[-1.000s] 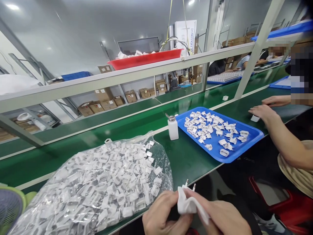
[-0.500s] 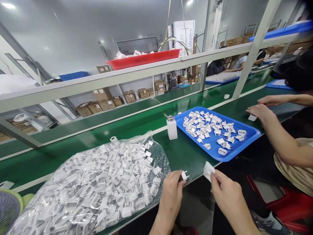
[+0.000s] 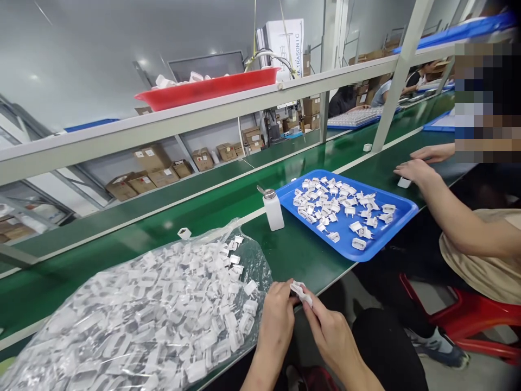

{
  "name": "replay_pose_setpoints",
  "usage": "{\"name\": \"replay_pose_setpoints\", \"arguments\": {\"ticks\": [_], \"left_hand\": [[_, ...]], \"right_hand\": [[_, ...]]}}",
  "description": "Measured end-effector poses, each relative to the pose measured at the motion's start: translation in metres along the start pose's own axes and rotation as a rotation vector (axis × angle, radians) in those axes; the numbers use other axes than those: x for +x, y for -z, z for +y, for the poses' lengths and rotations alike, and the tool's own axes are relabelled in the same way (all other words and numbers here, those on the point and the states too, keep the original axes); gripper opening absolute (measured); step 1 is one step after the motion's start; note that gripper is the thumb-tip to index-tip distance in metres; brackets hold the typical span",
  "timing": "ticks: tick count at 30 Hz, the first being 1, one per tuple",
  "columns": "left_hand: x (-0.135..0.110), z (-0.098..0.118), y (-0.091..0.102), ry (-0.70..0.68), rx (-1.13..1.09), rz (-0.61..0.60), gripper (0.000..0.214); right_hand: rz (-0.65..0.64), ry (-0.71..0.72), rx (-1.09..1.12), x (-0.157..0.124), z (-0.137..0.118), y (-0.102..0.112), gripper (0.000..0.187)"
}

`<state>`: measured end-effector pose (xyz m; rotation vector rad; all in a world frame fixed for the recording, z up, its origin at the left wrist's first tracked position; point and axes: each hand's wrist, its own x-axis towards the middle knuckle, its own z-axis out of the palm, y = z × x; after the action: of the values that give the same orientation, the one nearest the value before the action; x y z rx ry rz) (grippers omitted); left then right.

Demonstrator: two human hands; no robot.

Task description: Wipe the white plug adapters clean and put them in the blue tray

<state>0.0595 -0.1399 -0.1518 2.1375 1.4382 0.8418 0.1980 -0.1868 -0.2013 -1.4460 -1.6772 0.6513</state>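
Note:
My left hand is closed at the bench edge on a small white plug housing, which the cloth now mostly hides. Folded over that spot is a white wiping cloth, pinched in the fingers of my right hand. Both hands meet there, just right of a clear plastic bag full of white plug housings. Beyond them a blue tray carries many similar two-pin plug housings. Between bag and tray stands a white pump bottle, its metal lid flipped up.
A co-worker's hands rest on the green bench at the right, by a white piece. A metal shelf rail with a red tray crosses above. A red stool stands below right.
My right hand has moved left and brought the cloth against the plug housing in my left hand. The plug's pins, visible before, are now covered. The camera view has shifted to the right.

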Motion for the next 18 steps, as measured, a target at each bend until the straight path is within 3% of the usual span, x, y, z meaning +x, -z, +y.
{"name": "replay_pose_setpoints", "arguments": {"ticks": [8,18], "left_hand": [[0.004,-0.006,0.001,-0.036,0.081,-0.062,0.037],[-0.002,-0.013,-0.006,-0.027,0.07,0.013,0.046]], "right_hand": [[-0.036,0.015,-0.051,0.021,-0.007,0.009,0.048],[0.106,0.077,0.062,-0.016,0.006,-0.029,0.047]]}}
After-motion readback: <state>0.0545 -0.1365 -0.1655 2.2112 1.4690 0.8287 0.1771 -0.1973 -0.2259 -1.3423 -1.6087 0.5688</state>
